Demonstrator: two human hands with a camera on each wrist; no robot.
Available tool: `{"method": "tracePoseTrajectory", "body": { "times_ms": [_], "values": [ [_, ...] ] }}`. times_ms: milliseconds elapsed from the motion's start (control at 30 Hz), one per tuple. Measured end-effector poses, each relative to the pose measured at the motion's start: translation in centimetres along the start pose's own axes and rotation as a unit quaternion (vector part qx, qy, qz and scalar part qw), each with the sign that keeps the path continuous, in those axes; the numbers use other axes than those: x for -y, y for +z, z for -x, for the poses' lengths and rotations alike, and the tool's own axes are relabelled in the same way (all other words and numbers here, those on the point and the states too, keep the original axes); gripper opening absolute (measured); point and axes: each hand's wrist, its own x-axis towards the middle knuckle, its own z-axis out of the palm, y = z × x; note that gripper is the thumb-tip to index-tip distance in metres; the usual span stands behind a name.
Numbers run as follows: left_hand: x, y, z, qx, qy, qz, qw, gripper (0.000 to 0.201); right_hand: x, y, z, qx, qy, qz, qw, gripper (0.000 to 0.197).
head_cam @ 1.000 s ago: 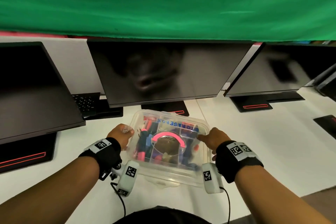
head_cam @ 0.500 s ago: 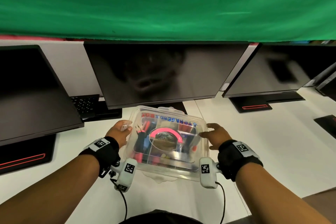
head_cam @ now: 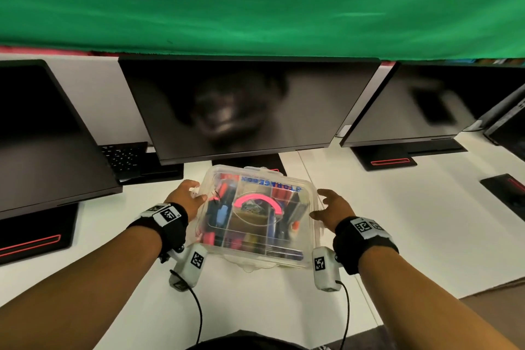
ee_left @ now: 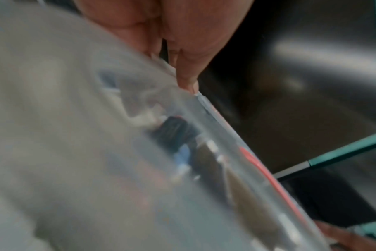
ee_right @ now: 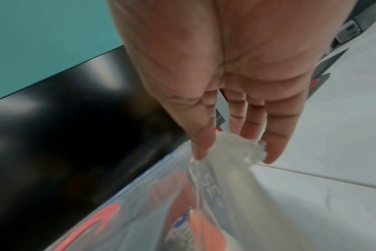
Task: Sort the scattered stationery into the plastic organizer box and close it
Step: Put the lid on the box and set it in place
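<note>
Closing step: I see lid down on clear organizer box (head_cam: 257,216). Left hand (head_cam: 186,199) fingers curl on side latch; right hand (head_cam: 333,209) fingers straight, tips touching other latch. Next: press both shut.

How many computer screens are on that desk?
4 in the head view: a left monitor, a middle monitor behind the clear box, a right monitor, and a fourth monitor cut off at the far right. More may be out of frame.

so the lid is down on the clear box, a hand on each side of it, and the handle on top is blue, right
Not quite: the handle on the lid is pink, not blue, as the head view shows. The rest holds: the lid is down on the clear box, with the left hand at its left side and the right hand at its right.
</note>
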Motion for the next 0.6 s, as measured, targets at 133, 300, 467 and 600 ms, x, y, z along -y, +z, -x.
{"method": "tracePoseTrajectory", "body": {
  "times_ms": [133,300,467,600],
  "values": [
    [0.4,-0.1,-0.1,-0.032,0.009,-0.042,0.999,0.048,-0.6,0.9,0.2,-0.041,0.008,0.029,0.999,0.054],
    [0.0,-0.1,0.4,-0.051,0.017,-0.079,0.995,0.04,-0.2,1.2,1.0,-0.062,-0.003,0.113,0.992,0.049],
    [-0.2,-0.5,1.0,-0.049,0.041,-0.177,0.982,0.036,0.4,1.7,1.9,-0.051,0.004,0.158,0.986,0.04],
    [-0.4,-1.5,1.8,-0.05,0.016,-0.229,0.972,0.033,1.0,2.3,2.2,-0.037,0.0,0.17,0.985,0.032]
  ]
}}
